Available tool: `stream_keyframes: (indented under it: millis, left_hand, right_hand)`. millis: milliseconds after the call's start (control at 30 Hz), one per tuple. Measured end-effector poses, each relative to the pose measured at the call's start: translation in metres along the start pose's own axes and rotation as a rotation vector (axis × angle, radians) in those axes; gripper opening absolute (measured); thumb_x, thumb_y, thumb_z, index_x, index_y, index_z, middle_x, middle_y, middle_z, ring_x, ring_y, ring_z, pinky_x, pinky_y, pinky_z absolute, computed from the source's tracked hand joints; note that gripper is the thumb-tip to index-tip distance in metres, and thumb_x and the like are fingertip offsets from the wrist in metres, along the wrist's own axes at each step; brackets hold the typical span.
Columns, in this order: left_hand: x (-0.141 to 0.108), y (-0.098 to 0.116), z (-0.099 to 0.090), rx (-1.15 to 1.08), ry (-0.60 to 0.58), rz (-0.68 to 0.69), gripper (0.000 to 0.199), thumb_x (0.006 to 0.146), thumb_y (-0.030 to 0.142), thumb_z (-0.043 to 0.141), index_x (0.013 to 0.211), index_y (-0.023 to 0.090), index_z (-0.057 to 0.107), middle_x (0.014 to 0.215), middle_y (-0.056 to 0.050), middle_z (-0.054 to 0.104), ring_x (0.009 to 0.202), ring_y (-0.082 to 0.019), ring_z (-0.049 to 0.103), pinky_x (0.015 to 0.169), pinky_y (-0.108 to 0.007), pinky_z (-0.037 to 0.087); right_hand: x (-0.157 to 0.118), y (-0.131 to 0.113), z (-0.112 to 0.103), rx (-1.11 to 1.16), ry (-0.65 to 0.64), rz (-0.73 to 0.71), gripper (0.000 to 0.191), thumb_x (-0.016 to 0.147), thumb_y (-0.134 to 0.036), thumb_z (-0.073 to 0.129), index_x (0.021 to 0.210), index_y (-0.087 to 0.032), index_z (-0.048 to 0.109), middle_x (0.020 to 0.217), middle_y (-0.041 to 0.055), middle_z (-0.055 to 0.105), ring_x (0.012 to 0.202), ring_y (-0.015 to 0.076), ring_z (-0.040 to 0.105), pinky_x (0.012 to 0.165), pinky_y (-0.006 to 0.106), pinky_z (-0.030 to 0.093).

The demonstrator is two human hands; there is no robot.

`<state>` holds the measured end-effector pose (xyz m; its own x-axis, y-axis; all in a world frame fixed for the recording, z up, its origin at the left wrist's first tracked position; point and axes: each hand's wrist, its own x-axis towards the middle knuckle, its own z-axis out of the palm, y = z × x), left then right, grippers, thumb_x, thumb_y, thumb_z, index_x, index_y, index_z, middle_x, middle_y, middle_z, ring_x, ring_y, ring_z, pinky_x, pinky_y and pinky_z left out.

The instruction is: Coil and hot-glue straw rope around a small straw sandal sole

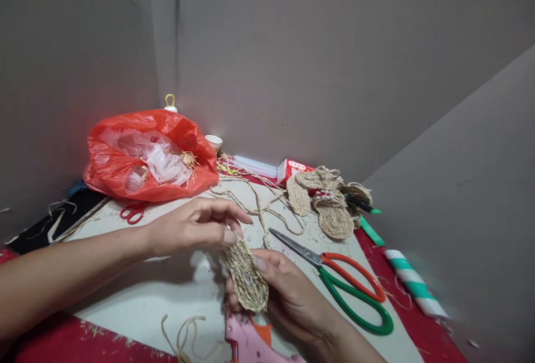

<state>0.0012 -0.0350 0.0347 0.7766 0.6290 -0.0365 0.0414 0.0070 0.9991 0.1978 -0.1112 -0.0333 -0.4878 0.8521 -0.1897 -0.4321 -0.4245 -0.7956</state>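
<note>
Dim, diffuse light with soft shadows across the pale board (159,290)

Pink glue gun (253,346): cut off by the picture's bottom edge, upper end hidden under the straw sole (246,279).
Right hand (290,288): fingers mostly behind the sole.
Left forearm (79,268): cut off at the picture's left.
Red scissors (131,213): by the white sheet's (137,296) far left corner, blades not discernible.
Red bag (106,173): contents under crumpled plastic (167,165) hidden.
Red-and-white box (283,172): beyond the sheet's far edge, print too small to read.
</note>
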Motion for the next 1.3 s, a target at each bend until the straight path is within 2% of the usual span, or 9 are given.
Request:
stream_keyframes:
  millis: [167, 267, 467, 600, 700, 900, 1100, 1300]
  left_hand:
    - [0.001, -0.015, 0.01, -0.114, -0.076, -0.131, 0.026, 0.076, 0.027, 0.072, 0.097, 0.015, 0.064, 0.074, 0.0, 0.067, 0.058, -0.01, 0.058, 0.061, -0.023, 0.045]
    - [0.002, -0.024, 0.017, -0.197, -0.057, -0.148, 0.018, 0.077, 0.026, 0.071, 0.088, 0.014, 0.062, 0.066, 0.0, 0.068, 0.053, -0.009, 0.06, 0.057, -0.021, 0.046]
    - [0.001, -0.025, 0.019, -0.279, -0.067, -0.134, 0.017, 0.076, 0.025, 0.073, 0.084, 0.014, 0.062, 0.066, -0.001, 0.071, 0.054, -0.011, 0.064, 0.054, -0.02, 0.047]
    - [0.001, -0.026, 0.016, -0.293, -0.111, -0.143, 0.03, 0.073, 0.027, 0.078, 0.094, 0.014, 0.061, 0.072, -0.002, 0.072, 0.057, -0.011, 0.066, 0.058, -0.022, 0.05]
    - [0.001, -0.027, 0.016, -0.277, -0.08, -0.142, 0.036, 0.071, 0.025, 0.08, 0.099, 0.015, 0.059, 0.073, -0.001, 0.072, 0.059, -0.012, 0.067, 0.06, -0.022, 0.05]
    - [0.002, -0.024, 0.018, -0.233, 0.038, -0.085, 0.027, 0.073, 0.022, 0.077, 0.09, 0.016, 0.057, 0.069, 0.002, 0.069, 0.059, -0.012, 0.064, 0.056, -0.021, 0.046]
    - [0.002, -0.021, 0.02, -0.223, 0.072, -0.045, 0.02, 0.071, 0.015, 0.077, 0.085, 0.014, 0.062, 0.065, 0.005, 0.062, 0.056, -0.006, 0.053, 0.056, -0.017, 0.04]
    - [0.002, -0.026, 0.02, -0.23, 0.031, -0.046, 0.023, 0.073, 0.016, 0.076, 0.094, 0.013, 0.066, 0.069, 0.004, 0.063, 0.059, -0.006, 0.053, 0.059, -0.018, 0.042]
  right_hand:
    - [0.0, 0.0, 0.003, 0.033, 0.001, 0.001, 0.034, 0.081, -0.043, 0.074, 0.084, -0.009, 0.072, 0.069, 0.0098, 0.074, 0.057, 0.0137, 0.071, 0.058, 0.021, 0.055]
    - [0.0, 0.0, 0.005, 0.05, -0.014, 0.008, 0.033, 0.082, -0.043, 0.073, 0.084, -0.01, 0.072, 0.067, 0.0095, 0.074, 0.058, 0.0142, 0.072, 0.057, 0.02, 0.056]
    - [-0.001, -0.001, 0.005, 0.073, -0.043, 0.011, 0.03, 0.084, -0.042, 0.07, 0.087, -0.013, 0.072, 0.066, 0.0086, 0.073, 0.056, 0.0159, 0.071, 0.059, 0.025, 0.057]
    - [-0.001, -0.001, 0.004, 0.063, -0.028, -0.015, 0.031, 0.085, -0.042, 0.068, 0.085, -0.011, 0.072, 0.065, 0.0082, 0.072, 0.053, 0.0146, 0.069, 0.053, 0.022, 0.055]
    - [0.0, -0.002, 0.004, 0.044, 0.001, -0.039, 0.03, 0.084, -0.041, 0.07, 0.082, -0.011, 0.071, 0.064, 0.0077, 0.071, 0.05, 0.0131, 0.067, 0.051, 0.022, 0.055]
    - [-0.001, -0.005, 0.008, 0.029, 0.09, -0.107, 0.021, 0.082, -0.036, 0.074, 0.084, -0.016, 0.068, 0.06, 0.0012, 0.069, 0.051, 0.0104, 0.064, 0.055, 0.02, 0.053]
    - [-0.001, -0.008, 0.011, 0.047, 0.228, -0.111, 0.025, 0.073, -0.032, 0.082, 0.082, -0.018, 0.063, 0.061, -0.0024, 0.065, 0.05, 0.0076, 0.057, 0.052, 0.017, 0.046]
    - [-0.001, -0.009, 0.007, 0.109, 0.194, -0.034, 0.027, 0.068, -0.03, 0.083, 0.078, -0.016, 0.062, 0.064, -0.0016, 0.062, 0.053, 0.0086, 0.055, 0.055, 0.021, 0.047]
